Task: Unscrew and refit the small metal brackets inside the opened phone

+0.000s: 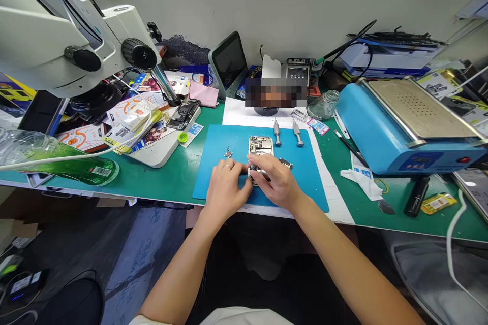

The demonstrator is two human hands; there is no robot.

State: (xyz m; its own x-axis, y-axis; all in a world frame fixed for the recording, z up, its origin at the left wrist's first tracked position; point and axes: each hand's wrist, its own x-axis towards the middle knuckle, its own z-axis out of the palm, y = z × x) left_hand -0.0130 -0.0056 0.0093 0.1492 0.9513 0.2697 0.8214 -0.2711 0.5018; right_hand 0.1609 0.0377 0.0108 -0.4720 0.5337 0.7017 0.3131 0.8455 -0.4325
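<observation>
1. Blue mat (308,183) = landmark, on white paper (335,195) over green bench top.
2. Opened phone (262,145), insides exposed: around middle of mat, lying flat, long side running near-to-far. Lower half mostly covered by hands.
3. Left hand (226,183): over mat's near part, just left of phone; fingers bent, tips at phone's left edge. Can't tell if gripping.
4. Right hand (277,177): over mat's near part, reaching across phone's lower half; thumb and index curled toward each other around a small dark item (253,166). Item too small to identify; firm pinch or not, can't tell.
5. Small metal part (228,153): on mat, left portion.
6. Dark component (285,163): on mat, right of phone, near right hand.
7. Two grey screwdrivers, left one (277,133), right one (297,133): standing at mat's far side, right of its middle.
8. Glass jar (323,106): beyond mat's far right corner.
9. Blue machine with metal plate (366,132): right of mat.
10. Green bottle (84,162): lying well left of mat.
11. Microscope (114,45): far left of mat, raised.
</observation>
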